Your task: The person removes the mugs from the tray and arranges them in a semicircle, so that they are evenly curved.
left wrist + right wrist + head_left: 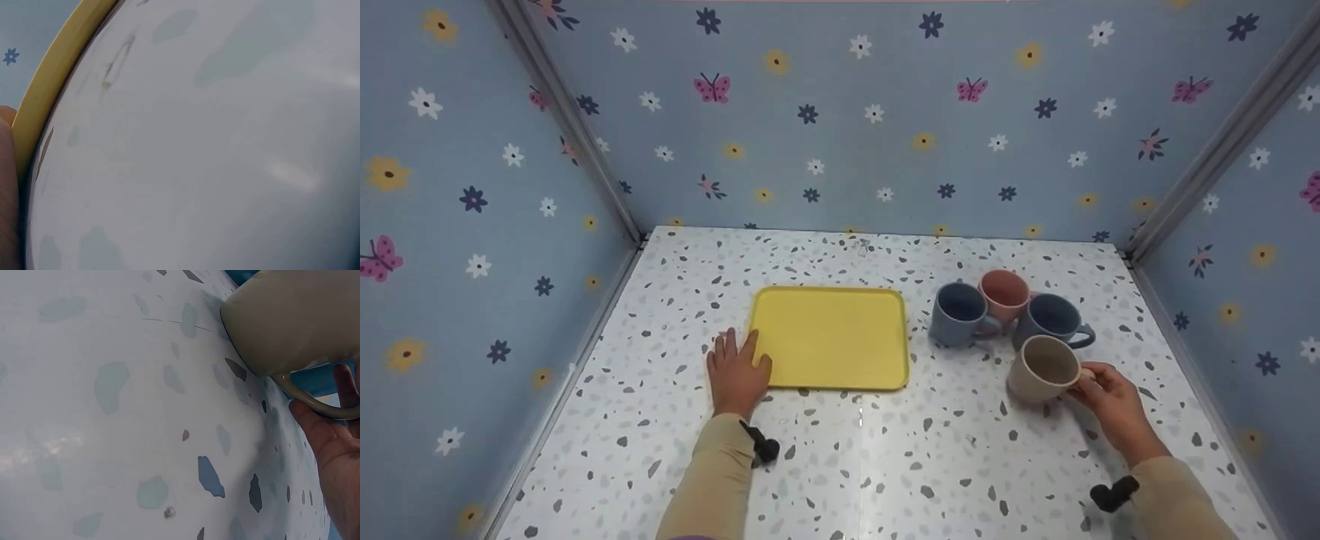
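Observation:
A beige mug (1043,370) is at the front of a group of mugs, its handle pointing right. My right hand (1112,405) grips that handle; in the right wrist view the fingers (318,430) are at the handle loop (315,405). My left hand (739,373) rests over the left edge of a yellow rectangular tray (831,337), fingers spread and pointing away from me. The left wrist view catches only the tray's rim (53,79) and a sliver of the hand. Nothing lies on the tray.
Behind the beige mug stand a blue mug (958,319) on the left, a pink mug (1005,294) at the back and another blue mug (1046,321). The speckled white table (840,457) is enclosed by flowered panels (870,150) at the back and sides.

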Available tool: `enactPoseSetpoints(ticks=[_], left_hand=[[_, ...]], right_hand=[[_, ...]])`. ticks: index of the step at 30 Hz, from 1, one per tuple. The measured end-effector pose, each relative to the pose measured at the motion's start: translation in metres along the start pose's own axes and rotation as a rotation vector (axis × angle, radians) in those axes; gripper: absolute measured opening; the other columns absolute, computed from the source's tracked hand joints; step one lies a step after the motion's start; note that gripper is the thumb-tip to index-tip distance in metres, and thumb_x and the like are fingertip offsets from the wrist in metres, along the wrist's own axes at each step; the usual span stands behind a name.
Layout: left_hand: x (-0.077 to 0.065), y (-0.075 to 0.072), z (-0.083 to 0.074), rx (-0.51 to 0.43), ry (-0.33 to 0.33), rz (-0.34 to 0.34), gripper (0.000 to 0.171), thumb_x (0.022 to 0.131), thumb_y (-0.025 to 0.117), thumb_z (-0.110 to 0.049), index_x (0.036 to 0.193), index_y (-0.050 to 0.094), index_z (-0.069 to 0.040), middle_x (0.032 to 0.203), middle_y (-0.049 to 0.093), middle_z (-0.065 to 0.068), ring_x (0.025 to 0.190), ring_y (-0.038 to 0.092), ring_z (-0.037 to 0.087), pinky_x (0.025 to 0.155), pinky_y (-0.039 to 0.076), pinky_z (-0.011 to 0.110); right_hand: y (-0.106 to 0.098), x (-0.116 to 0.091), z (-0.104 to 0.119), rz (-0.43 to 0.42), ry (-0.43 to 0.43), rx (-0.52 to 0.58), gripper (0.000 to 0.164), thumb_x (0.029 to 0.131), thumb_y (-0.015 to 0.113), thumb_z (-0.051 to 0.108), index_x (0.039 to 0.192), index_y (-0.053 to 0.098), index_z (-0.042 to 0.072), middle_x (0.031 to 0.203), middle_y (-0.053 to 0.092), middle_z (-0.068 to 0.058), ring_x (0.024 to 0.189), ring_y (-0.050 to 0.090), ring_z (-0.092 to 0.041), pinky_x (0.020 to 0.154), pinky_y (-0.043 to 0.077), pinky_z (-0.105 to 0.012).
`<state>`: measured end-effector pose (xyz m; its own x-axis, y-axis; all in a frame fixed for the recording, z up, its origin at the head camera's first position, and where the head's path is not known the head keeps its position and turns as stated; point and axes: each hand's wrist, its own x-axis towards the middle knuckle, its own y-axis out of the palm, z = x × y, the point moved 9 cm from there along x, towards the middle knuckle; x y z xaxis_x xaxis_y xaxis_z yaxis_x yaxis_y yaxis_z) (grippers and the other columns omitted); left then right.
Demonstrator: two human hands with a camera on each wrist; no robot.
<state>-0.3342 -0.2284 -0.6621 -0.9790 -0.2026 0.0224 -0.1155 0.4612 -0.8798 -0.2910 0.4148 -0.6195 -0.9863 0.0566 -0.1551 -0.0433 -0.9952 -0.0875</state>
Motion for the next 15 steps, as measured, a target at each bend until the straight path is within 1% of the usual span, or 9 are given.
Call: enactPoseSetpoints(ticks=[6, 11, 15], left_hand=[[-0.0003, -0.0008, 0.0013, -0.018, 0.004, -0.012, 0.061, 0.1, 0.043, -0.042, 0.156, 0.041, -0.02, 0.167, 0.015, 0.02, 0.154, 0.004, 0.042, 0.123, -0.001, 0.058], [0.0007, 0.0024, 0.004, -0.017, -0.007, 0.004, 0.061, 0.1, 0.043, -0.042, 0.157, 0.04, -0.021, 0.168, 0.014, 0.019, 0.154, 0.002, 0.04, 0.123, -0.002, 0.056], [0.0024, 0.0029, 0.0042, -0.012, -0.004, 0.001, 0.061, 0.1, 0.043, -0.043, 0.157, 0.04, -0.021, 0.168, 0.014, 0.019, 0.155, 0.003, 0.04, 0.123, -0.002, 0.056]], right_hand=[[0.0005, 0.0025, 0.0007, 0.005, -0.002, -0.04, 0.032, 0.102, 0.062, 0.022, 0.128, 0.055, 0.005, 0.119, 0.06, 0.007, 0.107, 0.064, -0.002, 0.092, 0.054, -0.021], [0.0001, 0.0053, 0.0007, 0.007, -0.004, -0.01, 0.033, 0.101, 0.062, 0.024, 0.127, 0.056, 0.005, 0.118, 0.059, 0.005, 0.106, 0.065, -0.003, 0.094, 0.054, -0.023], [-0.0004, 0.0069, 0.0006, 0.013, 0.0, -0.032, 0.031, 0.102, 0.061, 0.025, 0.126, 0.056, 0.007, 0.118, 0.059, 0.006, 0.106, 0.065, -0.002, 0.093, 0.054, -0.022]])
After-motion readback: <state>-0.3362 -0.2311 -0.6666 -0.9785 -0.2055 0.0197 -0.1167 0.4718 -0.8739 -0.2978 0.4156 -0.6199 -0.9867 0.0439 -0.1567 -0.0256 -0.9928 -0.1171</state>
